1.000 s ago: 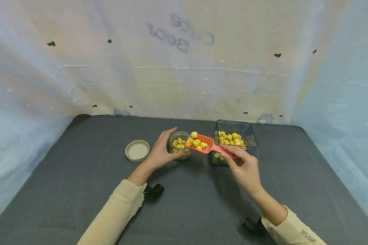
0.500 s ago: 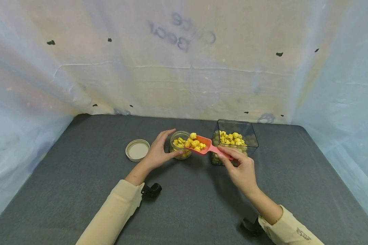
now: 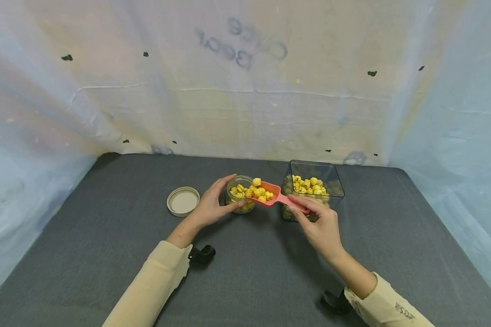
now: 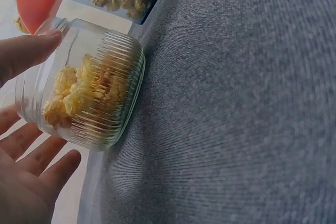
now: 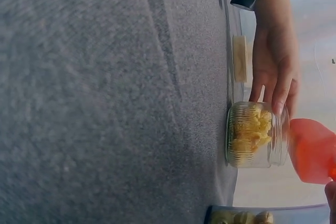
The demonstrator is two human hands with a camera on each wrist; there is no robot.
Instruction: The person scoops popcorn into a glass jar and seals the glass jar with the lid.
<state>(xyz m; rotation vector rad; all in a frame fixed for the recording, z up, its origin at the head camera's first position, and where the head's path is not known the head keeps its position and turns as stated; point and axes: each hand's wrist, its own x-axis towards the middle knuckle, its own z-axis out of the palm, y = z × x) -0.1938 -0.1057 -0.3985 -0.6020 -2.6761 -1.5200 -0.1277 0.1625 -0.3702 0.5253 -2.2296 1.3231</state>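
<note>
With its thumb at the front near the rim and its fingers on the far side, my left hand (image 3: 212,203) holds a ribbed glass jar (image 4: 79,34) upright on the table. Yellow popcorn (image 4: 71,95) partly fills the jar. My right hand (image 3: 322,227) pinches the handle of a pink scoop (image 3: 275,190) between thumb and fingers. Popcorn (image 3: 262,192) is heaped in the scoop, and its front lip overlaps the jar's mouth in the head view. In the right wrist view the scoop (image 5: 312,150) is tilted at the jar's opening.
A square, dark-tinted clear container (image 3: 336,184) of popcorn stands behind my right hand. The jar's round, cream lid (image 3: 183,201) lies left of my left hand. Dark grey cloth (image 3: 245,281) covers the table, and pale sheeting (image 3: 245,113) hangs behind it.
The scoop and my right hand have shifted slightly left towards the jar. My left hand stays at the jar, almost still.
</note>
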